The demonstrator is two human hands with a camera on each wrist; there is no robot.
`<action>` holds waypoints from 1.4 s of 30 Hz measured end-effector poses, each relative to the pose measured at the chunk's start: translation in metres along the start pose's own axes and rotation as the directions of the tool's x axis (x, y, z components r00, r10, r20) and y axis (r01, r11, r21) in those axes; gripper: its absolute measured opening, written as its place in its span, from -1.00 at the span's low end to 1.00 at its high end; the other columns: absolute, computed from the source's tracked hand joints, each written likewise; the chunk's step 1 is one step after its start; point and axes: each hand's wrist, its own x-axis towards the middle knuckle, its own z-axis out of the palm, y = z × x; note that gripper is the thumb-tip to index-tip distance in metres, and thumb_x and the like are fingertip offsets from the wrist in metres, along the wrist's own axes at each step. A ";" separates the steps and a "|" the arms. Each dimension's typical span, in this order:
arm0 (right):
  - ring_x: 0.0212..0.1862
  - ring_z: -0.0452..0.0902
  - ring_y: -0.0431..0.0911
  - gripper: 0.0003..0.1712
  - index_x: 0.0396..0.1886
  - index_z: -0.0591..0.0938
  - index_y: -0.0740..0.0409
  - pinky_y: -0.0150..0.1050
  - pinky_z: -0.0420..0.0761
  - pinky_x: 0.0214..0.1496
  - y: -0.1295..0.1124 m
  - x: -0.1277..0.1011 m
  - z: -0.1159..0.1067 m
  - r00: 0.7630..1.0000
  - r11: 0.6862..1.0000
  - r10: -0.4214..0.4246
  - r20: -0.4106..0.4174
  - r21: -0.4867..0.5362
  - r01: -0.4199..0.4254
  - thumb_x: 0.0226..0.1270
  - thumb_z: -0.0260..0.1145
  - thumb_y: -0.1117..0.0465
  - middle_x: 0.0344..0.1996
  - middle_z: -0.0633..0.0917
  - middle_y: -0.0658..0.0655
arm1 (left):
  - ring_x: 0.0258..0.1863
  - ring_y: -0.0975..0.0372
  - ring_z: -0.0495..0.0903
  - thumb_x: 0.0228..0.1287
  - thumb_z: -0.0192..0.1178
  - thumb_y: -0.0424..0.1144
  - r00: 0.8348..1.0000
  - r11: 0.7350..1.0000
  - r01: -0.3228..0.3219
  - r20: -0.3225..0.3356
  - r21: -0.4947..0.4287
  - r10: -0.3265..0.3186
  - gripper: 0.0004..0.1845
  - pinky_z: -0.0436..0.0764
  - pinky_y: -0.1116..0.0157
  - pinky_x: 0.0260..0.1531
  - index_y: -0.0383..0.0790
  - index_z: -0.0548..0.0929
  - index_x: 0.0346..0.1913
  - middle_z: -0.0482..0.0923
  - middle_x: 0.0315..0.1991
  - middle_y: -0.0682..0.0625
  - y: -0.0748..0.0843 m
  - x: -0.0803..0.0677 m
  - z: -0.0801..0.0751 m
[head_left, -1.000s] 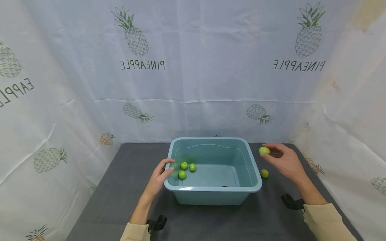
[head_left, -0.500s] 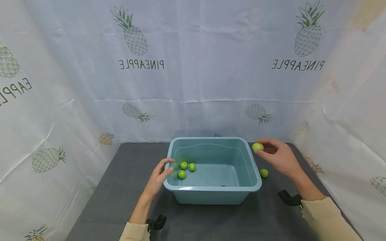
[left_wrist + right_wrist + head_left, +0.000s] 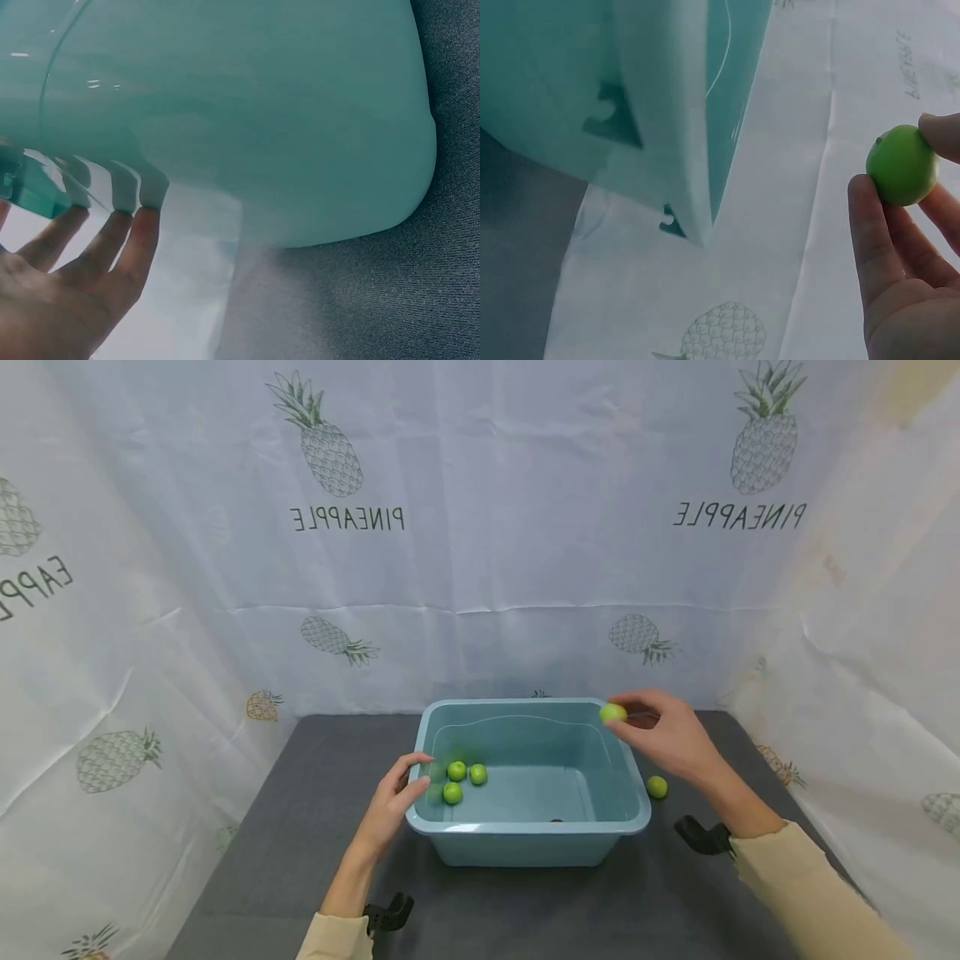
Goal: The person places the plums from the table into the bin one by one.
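Note:
My right hand (image 3: pixel 663 731) pinches a small green apple (image 3: pixel 613 713) between thumb and fingers, above the back right corner of a light blue plastic basin (image 3: pixel 525 829). In the right wrist view the apple (image 3: pixel 902 166) shows a short stem nub. My left hand (image 3: pixel 390 802) holds the basin's left rim. The left wrist view shows its fingers (image 3: pixel 139 244) against the outside wall. Several more green apples (image 3: pixel 457 771) lie inside the basin on the left. One more apple (image 3: pixel 657 787) rests on the table, right of the basin.
A dark grey cloth (image 3: pixel 315 827) covers the table. White curtains (image 3: pixel 495 527) with pineapple prints hang behind and on both sides. A small dark reddish thing (image 3: pixel 557 821) peeks over the basin's near rim, mostly hidden.
My right hand has carried the apple leftward and slightly up, from beside the basin to above its back right corner. The left hand has stayed at the rim.

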 end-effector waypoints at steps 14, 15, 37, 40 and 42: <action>0.04 0.66 0.08 -0.53 0.23 0.61 0.23 -0.24 0.66 -0.03 -0.022 0.020 0.015 0.996 0.996 -0.058 0.071 0.077 0.053 0.40 0.42 0.16 0.09 0.65 0.21 | 0.50 -0.08 0.20 0.50 0.18 -0.20 1.000 1.000 0.003 0.003 0.014 -0.003 -0.65 0.32 -0.22 0.27 -0.21 0.54 0.25 0.27 0.48 -0.24 0.005 0.001 -0.003; 0.04 0.65 0.07 -0.53 0.22 0.61 0.23 -0.25 0.65 -0.03 -0.023 0.022 0.017 0.995 0.995 -0.067 0.074 0.081 0.061 0.39 0.42 0.17 0.09 0.65 0.21 | 0.50 -0.09 0.20 0.50 0.18 -0.20 1.000 1.000 0.003 0.003 0.016 -0.003 -0.65 0.34 -0.22 0.26 -0.21 0.54 0.25 0.26 0.48 -0.24 0.005 0.002 -0.003; 0.08 0.61 0.04 -0.54 0.20 0.63 0.24 -0.24 0.62 0.04 -0.039 0.055 0.046 0.982 0.966 -0.142 0.126 0.233 0.110 0.36 0.45 0.20 0.08 0.65 0.21 | 0.50 -0.03 0.21 0.50 0.18 -0.26 1.000 1.000 0.023 -0.013 0.006 -0.023 -0.68 0.26 -0.22 0.31 -0.19 0.55 0.24 0.32 0.44 -0.22 0.004 0.001 -0.001; 0.06 0.63 0.06 -0.54 0.20 0.63 0.24 -0.22 0.63 0.04 -0.039 0.060 0.052 0.979 0.965 -0.155 0.130 0.234 0.121 0.35 0.45 0.21 0.07 0.65 0.22 | 0.50 -0.03 0.20 0.51 0.16 -0.29 1.000 1.000 0.008 -0.011 0.008 -0.008 -0.67 0.23 -0.22 0.33 -0.23 0.54 0.24 0.34 0.42 -0.22 0.004 0.001 -0.001; 0.07 0.63 0.06 -0.54 0.20 0.63 0.25 -0.20 0.63 0.05 -0.040 0.064 0.058 0.977 0.963 -0.168 0.134 0.232 0.134 0.35 0.45 0.22 0.06 0.66 0.22 | 0.49 -0.05 0.21 0.51 0.16 -0.28 1.000 1.000 0.000 -0.014 0.009 0.001 -0.67 0.23 -0.21 0.33 -0.26 0.54 0.24 0.36 0.41 -0.22 0.003 0.000 -0.001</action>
